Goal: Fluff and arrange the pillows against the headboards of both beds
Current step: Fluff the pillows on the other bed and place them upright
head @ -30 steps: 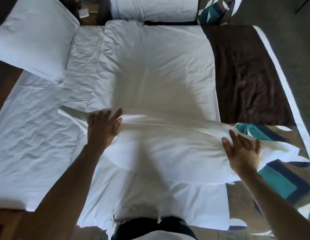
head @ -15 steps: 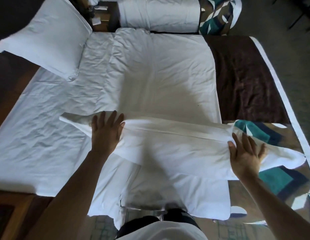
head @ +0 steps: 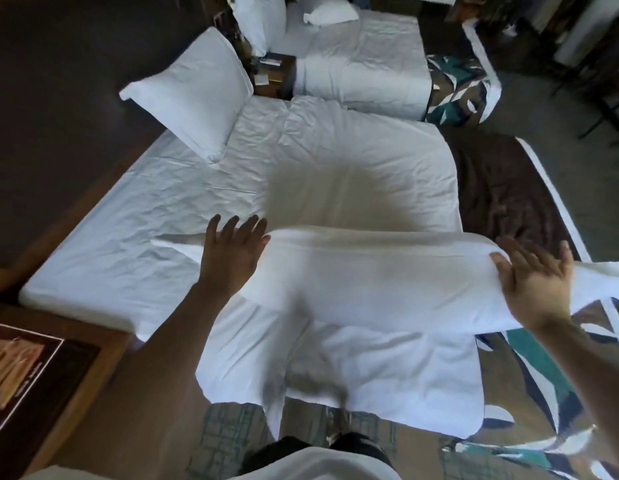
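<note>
The pillow is smooth, matt white cloth; the bed sheet is the same cloth, finely creased. The brown throw looks plush and rumpled, the bedside surface smooth wood.

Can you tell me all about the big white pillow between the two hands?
The pillow is long, white and soft-looking, in a plain cloth case. It stretches sideways over the near bed's white duvet. The left hand presses flat on one end and the right hand on the other, fingers straight, so the middle looks puffed. Loose ends of the case stick out past both hands. It looks slightly blurred.
</note>
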Tool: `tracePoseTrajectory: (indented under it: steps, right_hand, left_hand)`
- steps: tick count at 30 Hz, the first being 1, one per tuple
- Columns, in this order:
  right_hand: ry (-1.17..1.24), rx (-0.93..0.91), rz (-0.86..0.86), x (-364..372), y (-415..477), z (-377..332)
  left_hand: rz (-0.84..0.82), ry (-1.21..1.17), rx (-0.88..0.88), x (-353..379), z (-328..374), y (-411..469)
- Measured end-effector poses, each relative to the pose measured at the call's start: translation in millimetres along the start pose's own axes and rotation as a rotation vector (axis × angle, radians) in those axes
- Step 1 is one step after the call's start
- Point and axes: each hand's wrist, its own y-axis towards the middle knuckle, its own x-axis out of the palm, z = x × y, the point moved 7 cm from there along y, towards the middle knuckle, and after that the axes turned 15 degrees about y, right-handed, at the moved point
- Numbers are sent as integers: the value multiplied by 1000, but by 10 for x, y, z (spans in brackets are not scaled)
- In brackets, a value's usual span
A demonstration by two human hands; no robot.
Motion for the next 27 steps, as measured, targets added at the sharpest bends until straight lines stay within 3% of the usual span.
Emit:
tracePoseTrajectory:
  steps: [6,17,27]
  right_hand:
    - [58,-193,41,134,449,-879]
    - [242,-481,-95,1543,1385,-2443]
    - [375,-739,-36,2554,2619,-3758]
  left_hand:
    - [-144,-16,-174,-226,-891,-416]
    - [-316,147,-360,-324,-2126,-1285]
    - [-492,313,-528,8,-2871,-1292]
